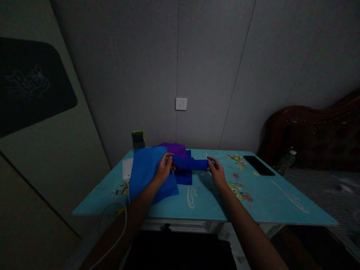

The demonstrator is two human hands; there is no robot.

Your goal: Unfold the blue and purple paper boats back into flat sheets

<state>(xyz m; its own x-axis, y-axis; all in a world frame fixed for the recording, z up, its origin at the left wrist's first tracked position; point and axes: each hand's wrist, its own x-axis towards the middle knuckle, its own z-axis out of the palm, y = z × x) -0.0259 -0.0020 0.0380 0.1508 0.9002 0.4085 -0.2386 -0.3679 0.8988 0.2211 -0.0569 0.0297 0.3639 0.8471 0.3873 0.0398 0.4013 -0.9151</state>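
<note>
Between my hands stretches a dark blue strip of folded cloth or paper (194,164), lifted a little above the table. My left hand (165,167) pinches its left end, where a bit of purple shows by the fingers. At the other end, my right hand (216,171) grips it between thumb and fingers. A lighter blue sheet (149,168) lies under and beside my left hand. Behind the strip lie a purple sheet (176,149) and a dark blue sheet (184,178), partly covered. Whether they are fabric or paper I cannot tell.
The turquoise table (208,206) has cartoon prints. A white power strip (127,168) with a cable sits at the left, and a dark bottle (138,140) stands behind. A black tablet-like slab (258,165) lies at the right. A plastic bottle (287,162) is beside the bed headboard (312,127).
</note>
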